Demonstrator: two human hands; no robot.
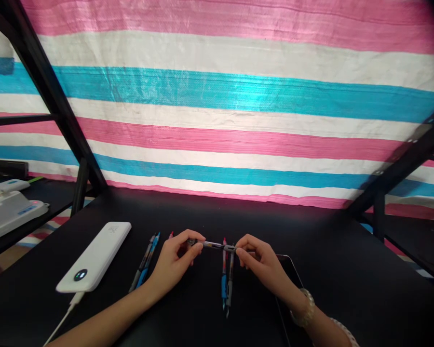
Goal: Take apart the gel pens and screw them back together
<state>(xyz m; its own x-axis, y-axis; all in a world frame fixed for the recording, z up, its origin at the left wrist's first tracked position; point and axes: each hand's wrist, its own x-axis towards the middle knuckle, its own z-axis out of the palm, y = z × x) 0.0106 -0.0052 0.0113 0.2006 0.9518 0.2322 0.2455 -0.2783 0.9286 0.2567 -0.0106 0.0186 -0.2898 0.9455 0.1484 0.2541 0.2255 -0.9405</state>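
A pen [213, 245] with a clear barrel and a grey grip is held level between my two hands, just above the black table. My left hand [181, 253] pinches its clear end, with the thumb against the fingers. At the other end, the fingertips of my right hand [258, 258] are closed on the grey part. Beneath it lie a pen with a blue grip [223, 284] and a pen with a grey grip [229, 289], side by side. Left of my left hand rest a blue pen [148, 260] and a dark pen [141, 265]. A pink pen tip [171, 235] shows behind that hand.
A white power bank [97, 255] with a plugged-in white cable [67, 311] lies on the left. A dark flat device [289, 264] sits partly under my right forearm. Black frame bars [54, 96] and a striped sheet [231, 111] stand beyond the table [202, 207].
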